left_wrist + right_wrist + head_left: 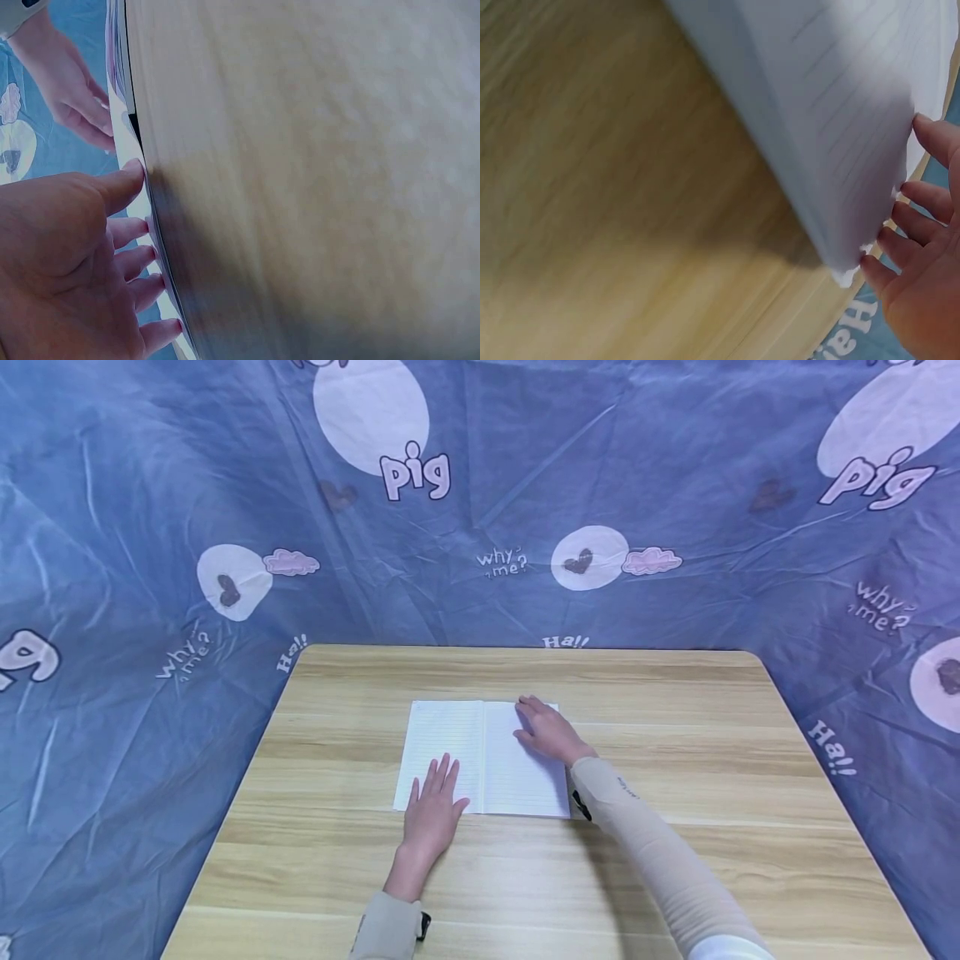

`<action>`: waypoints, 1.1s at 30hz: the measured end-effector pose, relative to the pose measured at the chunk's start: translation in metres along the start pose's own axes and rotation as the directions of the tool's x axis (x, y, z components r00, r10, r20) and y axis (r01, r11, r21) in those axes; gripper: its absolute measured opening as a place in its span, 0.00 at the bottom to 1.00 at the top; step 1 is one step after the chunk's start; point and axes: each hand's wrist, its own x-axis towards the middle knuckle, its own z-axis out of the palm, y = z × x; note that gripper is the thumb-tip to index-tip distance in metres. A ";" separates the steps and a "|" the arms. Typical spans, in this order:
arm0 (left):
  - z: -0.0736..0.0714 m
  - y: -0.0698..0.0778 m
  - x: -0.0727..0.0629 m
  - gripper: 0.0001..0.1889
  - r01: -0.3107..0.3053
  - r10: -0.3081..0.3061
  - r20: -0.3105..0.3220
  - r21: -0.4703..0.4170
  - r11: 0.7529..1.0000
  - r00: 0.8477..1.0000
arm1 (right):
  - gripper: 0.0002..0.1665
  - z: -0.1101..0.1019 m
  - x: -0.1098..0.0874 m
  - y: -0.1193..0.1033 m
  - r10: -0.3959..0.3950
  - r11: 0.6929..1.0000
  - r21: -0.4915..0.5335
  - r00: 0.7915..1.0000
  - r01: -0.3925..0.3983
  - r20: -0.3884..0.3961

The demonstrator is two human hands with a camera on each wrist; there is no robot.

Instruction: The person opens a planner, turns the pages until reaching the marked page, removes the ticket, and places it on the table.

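Observation:
An open notebook (517, 777) with lined white pages lies flat on the wooden table, its fold running down the middle. My left hand (432, 814) rests with fingers spread on the lower part of the left page. My right hand (550, 731) touches the upper part of the right page, its fingertips near the top edge. In the right wrist view the fingertips of the right hand (922, 225) meet the lined page (847, 112). The left wrist view has the left hand (75, 255) with its fingertips at the notebook, seen nearly edge-on.
The light wood table (337, 860) has rounded back corners. A blue cloth (480, 527) printed with words, hearts and clouds hangs behind it and along both sides. Each wrist wears a dark strap below a beige sleeve (652, 852).

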 end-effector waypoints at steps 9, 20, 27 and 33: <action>0.000 0.000 0.000 0.33 0.003 -0.003 -0.002 0.004 1.000 1.000 | 0.35 -0.007 0.001 0.010 0.089 0.996 -0.013 0.996 -0.089 0.000; 0.000 -0.001 0.000 0.33 0.010 -0.010 0.013 0.001 1.000 1.000 | 0.33 -0.009 0.007 0.016 0.155 0.988 -0.031 0.988 -0.154 0.023; -0.002 0.000 0.000 0.33 0.003 -0.003 0.009 -0.006 1.000 1.000 | 0.32 -0.008 0.010 0.017 0.170 0.985 -0.028 0.985 -0.169 0.030; -0.002 0.001 0.000 0.32 -0.002 0.002 0.008 -0.005 1.000 1.000 | 0.32 -0.007 0.011 0.017 0.170 0.985 -0.032 0.985 -0.169 0.024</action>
